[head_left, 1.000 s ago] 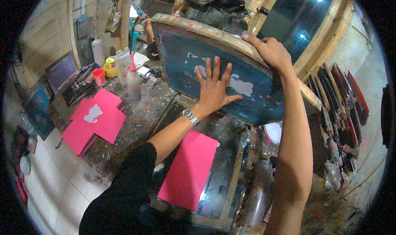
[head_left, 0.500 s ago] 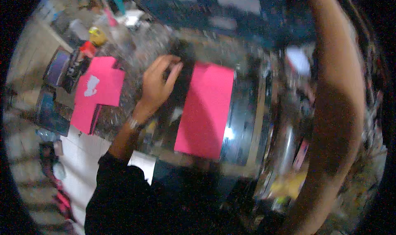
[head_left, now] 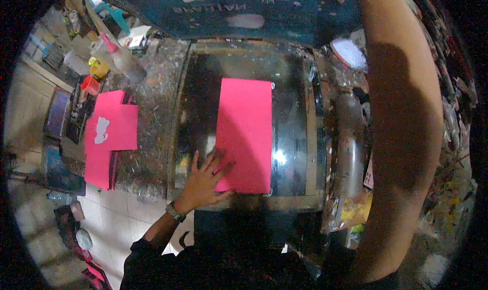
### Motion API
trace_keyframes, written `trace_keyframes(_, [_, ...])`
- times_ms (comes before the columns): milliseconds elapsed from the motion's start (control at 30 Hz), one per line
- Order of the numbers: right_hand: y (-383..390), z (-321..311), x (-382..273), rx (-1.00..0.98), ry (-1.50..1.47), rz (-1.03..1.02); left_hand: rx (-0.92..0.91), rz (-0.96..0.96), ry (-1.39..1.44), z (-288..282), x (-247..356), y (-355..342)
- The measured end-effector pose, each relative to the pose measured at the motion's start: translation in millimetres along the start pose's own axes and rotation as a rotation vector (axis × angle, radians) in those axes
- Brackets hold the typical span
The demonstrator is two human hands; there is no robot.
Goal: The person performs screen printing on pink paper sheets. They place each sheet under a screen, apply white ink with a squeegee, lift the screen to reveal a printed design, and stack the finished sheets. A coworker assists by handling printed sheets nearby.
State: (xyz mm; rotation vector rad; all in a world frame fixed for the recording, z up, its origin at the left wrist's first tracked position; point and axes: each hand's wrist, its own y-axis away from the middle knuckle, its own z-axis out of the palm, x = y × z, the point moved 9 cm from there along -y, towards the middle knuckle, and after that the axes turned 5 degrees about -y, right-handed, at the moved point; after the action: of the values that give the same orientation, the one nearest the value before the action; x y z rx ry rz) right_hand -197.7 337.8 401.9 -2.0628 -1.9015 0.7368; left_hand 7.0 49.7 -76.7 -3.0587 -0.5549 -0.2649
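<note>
The left hand (head_left: 201,184) is laid palm down across the lower left edge of the pink sheet (head_left: 246,132), its grip spread, with the thumb stretched along the near edge; nothing is pinched. The right forearm (head_left: 406,132) is raised past the upper border, and the right hand is cut off from view (so the state of its grip cannot be told).

The sheet is placed lengthwise on a dark, glossy plate (head_left: 292,137). Bare strips of plate are left on both sides of it and beyond its far edge. Behind, the lower part of a dark blue screen (head_left: 305,15) is seen, well apart from the sheet. To the left, bare tabletop (head_left: 157,86) is left between the plate and a pink stack (head_left: 123,129).

One sheet is counted on the plate; the stack's sheets cannot be counted, but one pale cat shape (head_left: 101,130) is shown on top. One red cup (head_left: 90,85), one yellow container (head_left: 98,67) and one pink-tipped bottle (head_left: 129,66) are grouped beyond the stack.
</note>
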Motion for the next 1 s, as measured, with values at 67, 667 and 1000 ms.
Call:
trace_keyframes(67, [2.3, -1.4, 4.8, -0.033, 0.07, 0.035, 0.006, 0.0, 0.02, -0.2, -1.2, 2.7])
trace_keyframes(667, [281.2, 71.7, -94.1, 0.257, 0.34, -0.128, 0.834, -0.359, 1.422, -138.9, -41.1, 29.0])
trace_keyframes(1000, [388.7, 242.8, -56.0, -0.725, -0.067, 0.049, 0.763, -0.607, 1.173, -1.5, -50.1, 91.0])
